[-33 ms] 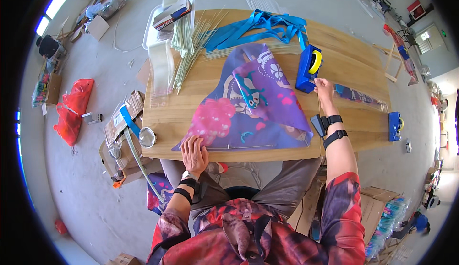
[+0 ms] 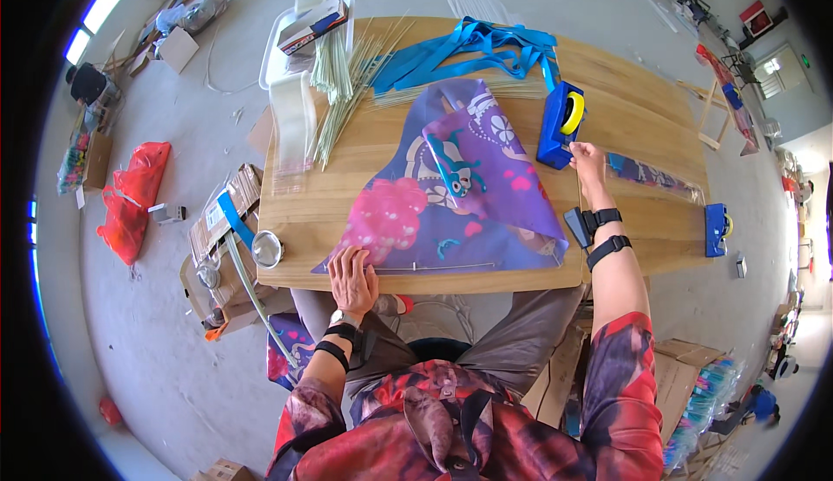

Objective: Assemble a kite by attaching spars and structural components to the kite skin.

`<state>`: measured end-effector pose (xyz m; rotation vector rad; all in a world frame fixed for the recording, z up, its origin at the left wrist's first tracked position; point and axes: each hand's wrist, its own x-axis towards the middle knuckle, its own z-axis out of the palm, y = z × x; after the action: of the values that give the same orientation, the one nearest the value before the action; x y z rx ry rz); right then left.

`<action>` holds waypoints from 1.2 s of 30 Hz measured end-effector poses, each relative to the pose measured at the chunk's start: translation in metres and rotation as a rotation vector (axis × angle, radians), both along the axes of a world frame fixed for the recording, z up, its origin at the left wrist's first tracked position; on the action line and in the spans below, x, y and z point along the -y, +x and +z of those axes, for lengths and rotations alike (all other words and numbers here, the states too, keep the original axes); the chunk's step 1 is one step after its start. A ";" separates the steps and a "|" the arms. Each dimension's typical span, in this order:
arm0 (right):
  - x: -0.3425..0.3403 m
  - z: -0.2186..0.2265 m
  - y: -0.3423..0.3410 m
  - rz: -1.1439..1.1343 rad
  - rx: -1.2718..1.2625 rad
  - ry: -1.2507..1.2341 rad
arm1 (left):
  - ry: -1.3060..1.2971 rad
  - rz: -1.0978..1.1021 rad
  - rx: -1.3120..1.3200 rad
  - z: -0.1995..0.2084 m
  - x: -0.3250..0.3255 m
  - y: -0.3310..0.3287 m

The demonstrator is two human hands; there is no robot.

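Note:
A purple printed fabric sheet (image 2: 382, 221) with pink and blue figures lies on the wooden table, its right part folded over. My left hand (image 2: 351, 280) rests with fingers laid out on its near left corner, pressing it to the tabletop. Along the near edge of the fabric runs a thin pale rod (image 2: 455, 266), beside the left fingertips. At the right, my right hand (image 2: 589, 162) pinches at the front of a blue tape dispenser (image 2: 548, 134) with a yellow-cored roll. The tape end between those fingers is too small to see clearly.
Blue ribbon strips (image 2: 434, 58) and pale thin sticks (image 2: 334, 73) lie across the table's far side. A white tray (image 2: 271, 56) holds a box at the far left. A metal cup (image 2: 267, 249) stands at the left edge, a second tape dispenser (image 2: 715, 229) at the right.

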<state>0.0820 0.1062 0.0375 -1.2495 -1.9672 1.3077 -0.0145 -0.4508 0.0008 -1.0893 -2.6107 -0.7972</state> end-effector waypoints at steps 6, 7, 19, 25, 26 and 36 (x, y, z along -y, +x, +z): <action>-0.006 0.017 0.002 -0.010 -0.135 -0.347 | -0.004 -0.003 -0.004 0.000 0.000 0.000; -0.006 0.018 0.003 -0.030 -0.194 -0.432 | -0.004 -0.004 -0.008 0.000 0.000 0.000; 0.009 -0.008 0.027 0.034 -0.466 -0.463 | 0.000 -0.006 -0.015 -0.001 -0.002 0.000; 0.022 -0.023 0.009 -0.148 -0.153 -0.332 | 0.001 -0.001 -0.018 -0.001 0.001 0.000; 0.031 -0.024 -0.001 -0.134 -0.155 -0.338 | -0.006 0.013 -0.020 0.000 0.007 0.001; 0.094 -0.049 0.007 -0.096 -0.253 -0.555 | 0.004 0.012 -0.015 -0.005 0.009 0.004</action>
<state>0.0893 0.0118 -0.0118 -1.3113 -1.3966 1.9323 -0.0108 -0.4602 -0.0039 -1.0735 -2.6002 -0.7881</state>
